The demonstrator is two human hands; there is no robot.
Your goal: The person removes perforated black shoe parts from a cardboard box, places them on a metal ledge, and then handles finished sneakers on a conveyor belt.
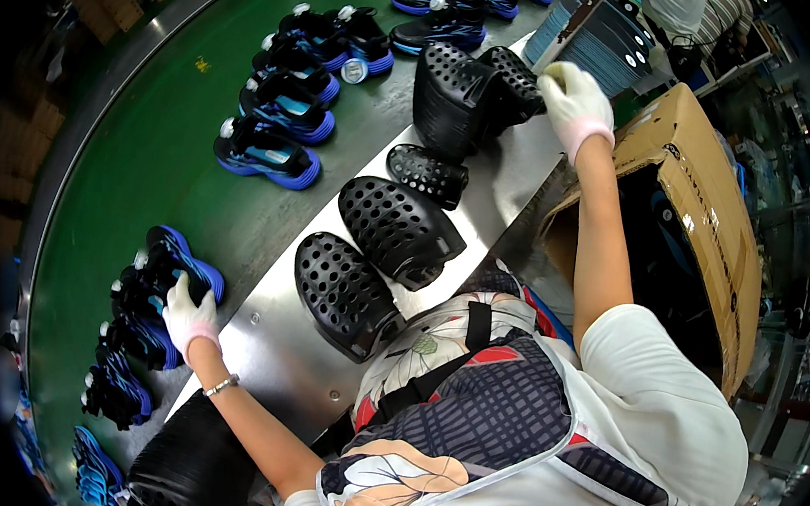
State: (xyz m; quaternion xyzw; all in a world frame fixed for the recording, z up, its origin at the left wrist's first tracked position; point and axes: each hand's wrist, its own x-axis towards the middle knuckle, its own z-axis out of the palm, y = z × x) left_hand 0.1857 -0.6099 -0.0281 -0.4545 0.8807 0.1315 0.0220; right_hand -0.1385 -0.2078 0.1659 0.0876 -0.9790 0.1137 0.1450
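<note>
Left hand [190, 311], gloved, fingers closed on blue-black shoe [177, 267] at green conveyor [153, 154] edge, left of steel bench [281, 348]. Right hand [573, 99] closed around insole stack [602, 34] at bench far end. Risk: split reach, shoe slips; perforated black moulds [398, 223] near bench edge could get knocked.
</note>
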